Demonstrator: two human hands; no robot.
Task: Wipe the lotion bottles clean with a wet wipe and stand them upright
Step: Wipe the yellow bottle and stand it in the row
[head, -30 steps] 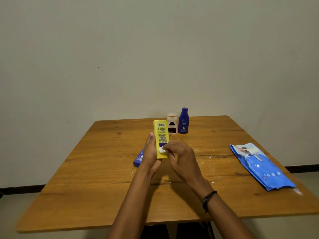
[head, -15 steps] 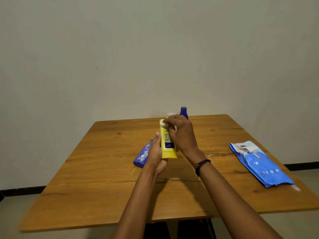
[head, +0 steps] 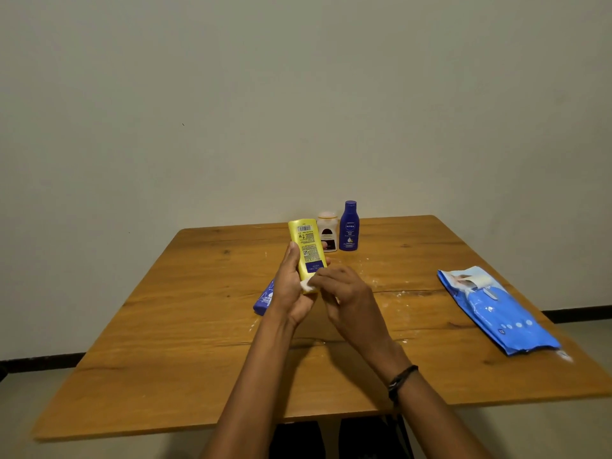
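L hand (head: 291, 289) grips the yellow btl (head: 306, 250) from its left side, thumb up along the edge, fingers wrapped behind; btl is off the table (head: 165, 342), held above its middle, near upright w/ a slight tilt, back label facing the camera, barcode at the top end; R hand (head: 347, 303) pinches a white wet wipe (head: 307, 285) in curled fingers and presses it on the btl's lower end, right by the L palm; wipe shows only as a small wad at the fingertips; black wristband (head: 402, 380) on the R wrist. At the far edge two btls stand upright side by side: cream btl (head: 328, 231) w/ a dark label, dark-blue Nivea btl (head: 349, 226) on its right; can't tell if they touch. A blue btl (head: 265, 299) lies flat on the wood behind the L hand, mostly hidden; blue wipes pack (head: 496, 309) lies flat near the right edge, well apart from the hands, white flap at its far end; white smears (head: 374, 279) dot the wood betw. hands and pack.
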